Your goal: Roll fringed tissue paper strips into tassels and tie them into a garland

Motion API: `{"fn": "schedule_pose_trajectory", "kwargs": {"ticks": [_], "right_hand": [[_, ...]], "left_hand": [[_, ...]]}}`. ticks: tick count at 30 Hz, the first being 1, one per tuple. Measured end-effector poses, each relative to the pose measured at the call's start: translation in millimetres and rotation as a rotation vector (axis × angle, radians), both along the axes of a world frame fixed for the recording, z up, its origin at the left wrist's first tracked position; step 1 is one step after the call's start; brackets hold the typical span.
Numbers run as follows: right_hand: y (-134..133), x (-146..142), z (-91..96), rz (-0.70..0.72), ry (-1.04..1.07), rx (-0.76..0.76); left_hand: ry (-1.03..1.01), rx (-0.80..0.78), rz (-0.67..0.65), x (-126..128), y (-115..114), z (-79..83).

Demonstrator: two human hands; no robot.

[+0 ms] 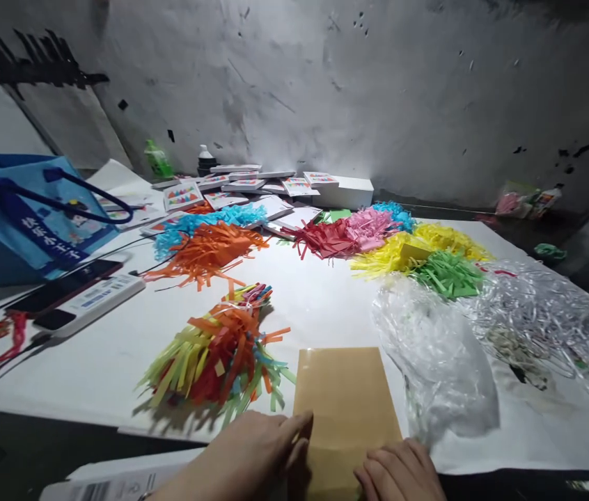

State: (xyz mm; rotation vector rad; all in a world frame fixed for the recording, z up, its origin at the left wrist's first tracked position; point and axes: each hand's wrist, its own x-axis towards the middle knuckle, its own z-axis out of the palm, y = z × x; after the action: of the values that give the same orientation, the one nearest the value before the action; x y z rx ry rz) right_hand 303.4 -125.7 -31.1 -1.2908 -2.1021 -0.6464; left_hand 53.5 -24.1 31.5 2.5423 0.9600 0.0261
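A flat brown kraft-paper rectangle (347, 390) lies at the table's front edge, its far end resting on the white surface. My left hand (253, 452) grips its left edge, thumb and fingers closed together there. On the opposite edge, the curled fingers of my right hand (402, 473) hold the near right part; the fingertips are partly out of sight. Whether the brown piece is a single sheet or an envelope I cannot tell. Just beyond my left hand lies a multicoloured bundle of paper tassels (221, 348). A crumpled clear plastic bag (441, 362) sits right of the brown piece.
Orange tassels (211, 247), red tassels (326, 236) and yellow tassels (425, 243) lie farther back. Flat printed boxes (242, 184) are piled by the wall. A power strip (90, 303), phone (65, 285) and blue bag (38, 216) stand left; shiny silvery strands (550, 320) spread right.
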Motion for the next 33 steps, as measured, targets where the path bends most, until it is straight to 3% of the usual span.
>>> {"fn": "schedule_pose_trajectory", "kwargs": {"ticks": [4,8,12,14,15,20,23,27,33], "right_hand": [[-5.4,-4.1,7.5,-0.031,0.054,-0.107],[-10.6,13.2,12.0,-0.071,0.15,-0.16],[-28.4,41.0,13.3,-0.36,0.177,-0.063],[-39.5,46.2,17.0,-0.536,0.172,0.007],[-43.1,45.2,19.9,-0.56,0.162,0.024],[-32.8,21.0,31.0,-0.228,0.136,-0.191],[-22.0,9.1,28.3,-0.225,0.182,-0.225],[-24.9,-9.8,16.6,-0.216,0.27,-0.151],[-33.3,-29.4,0.5,-0.233,0.289,-0.145]], "left_hand": [[0.06,0.022,-0.003,-0.8,4.1,-3.7],[0.089,-0.014,-0.015,-3.4,2.9,-0.5],[0.104,-0.033,-0.061,-4.9,3.8,0.8],[0.118,-0.028,-0.067,-4.9,4.6,-0.5],[0.126,-0.026,-0.072,-4.8,4.9,-1.6],[0.103,-0.02,-0.073,-6.5,7.9,-7.0],[0.033,0.004,-0.057,-10.6,8.1,-7.6],[-0.064,0.09,-0.082,-7.9,-2.8,-3.3],[0.16,0.017,-0.215,30.8,-27.1,-1.2]]}}
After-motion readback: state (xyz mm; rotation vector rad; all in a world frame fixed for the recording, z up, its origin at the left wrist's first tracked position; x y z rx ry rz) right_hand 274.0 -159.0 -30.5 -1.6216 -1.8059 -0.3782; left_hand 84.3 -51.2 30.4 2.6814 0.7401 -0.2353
